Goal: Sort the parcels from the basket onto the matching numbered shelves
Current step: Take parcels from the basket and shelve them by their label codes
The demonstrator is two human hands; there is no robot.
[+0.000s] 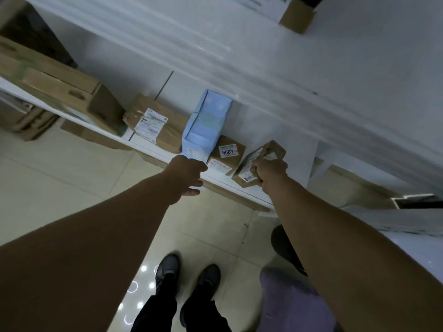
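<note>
Head view: the right hand [269, 172] sets a small parcel [262, 153] at the shelf's [227, 185] front edge.
The right hand's fingers wrap the small parcel's near side, and it stands tilted on one edge at the front of the white shelf, just right of the 4004 parcel [227, 153], which lies flat with its number label up. The left hand [189, 176] reaches to the near bottom corner of the blue box [206, 125], thumb spread below the shelf's front edge and fingers curled towards the box; whether it grasps the box I cannot tell. The blue box touches the 4004 parcel's left side. Further left along the shelf lie a labelled parcel [153, 125] and a big carton [60, 85]. Below are a tiled floor [72, 176] and dark shoes [167, 269].
</note>
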